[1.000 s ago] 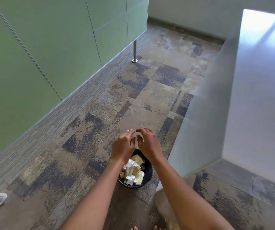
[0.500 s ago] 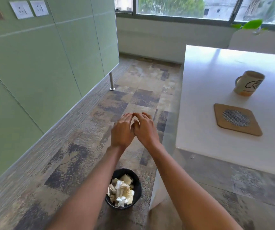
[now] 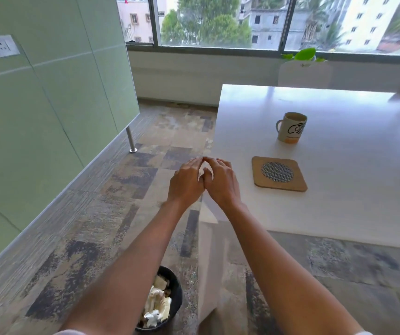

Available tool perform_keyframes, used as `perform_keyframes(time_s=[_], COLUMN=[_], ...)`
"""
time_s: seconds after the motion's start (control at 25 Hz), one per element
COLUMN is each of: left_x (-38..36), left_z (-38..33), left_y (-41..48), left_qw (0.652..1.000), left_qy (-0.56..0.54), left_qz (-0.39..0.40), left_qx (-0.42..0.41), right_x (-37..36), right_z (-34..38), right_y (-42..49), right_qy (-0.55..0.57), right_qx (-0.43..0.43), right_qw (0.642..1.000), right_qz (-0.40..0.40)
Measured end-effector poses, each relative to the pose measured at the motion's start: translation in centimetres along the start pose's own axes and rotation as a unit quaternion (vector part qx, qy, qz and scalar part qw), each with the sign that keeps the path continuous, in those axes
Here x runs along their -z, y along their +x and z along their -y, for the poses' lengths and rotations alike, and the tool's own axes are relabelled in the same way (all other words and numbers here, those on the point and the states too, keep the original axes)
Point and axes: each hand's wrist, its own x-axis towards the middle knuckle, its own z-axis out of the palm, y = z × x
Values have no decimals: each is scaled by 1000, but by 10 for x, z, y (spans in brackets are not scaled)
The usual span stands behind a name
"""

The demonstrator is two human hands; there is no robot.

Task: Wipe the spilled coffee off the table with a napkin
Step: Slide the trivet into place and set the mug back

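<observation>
- Crumpled napkins (image 3: 156, 303) sit in the black wastebasket (image 3: 175, 285) on the floor at 6 o'clock. Cannot tell which one did the wiping.
- White table (image 3: 339, 209) at 3 o'clock has no coffee stain visible, though window glare could hide a thin film.
- Left hand (image 3: 185, 182) and right hand (image 3: 220, 182) are at centre, over the table's near corner. Fingers are loosely straight, tips touching each other, holding nothing.
- Mug (image 3: 290, 128) at 1 o'clock and cork trivet (image 3: 278, 174) just right of the right hand, apart from each other.
- Risk: wiping looks finished, but a careless right-hand sweep toward 1 o'clock could tip the mug and spill again — or sticky residue goes unnoticed in the sheen.
</observation>
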Motion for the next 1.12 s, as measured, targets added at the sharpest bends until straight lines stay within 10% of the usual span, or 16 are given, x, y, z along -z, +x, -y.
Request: perform_keyframes(time_s=[1.12], left_x=[-132], left_z=[-146], left_y=[113], left_qw=[972], left_qy=[62], left_qz=[162], left_qx=[161], right_x=[129], right_z=[-208], right_y=[47], right_qy=[-120], right_qx=[-283], right_qw=[950], right_qz=[53])
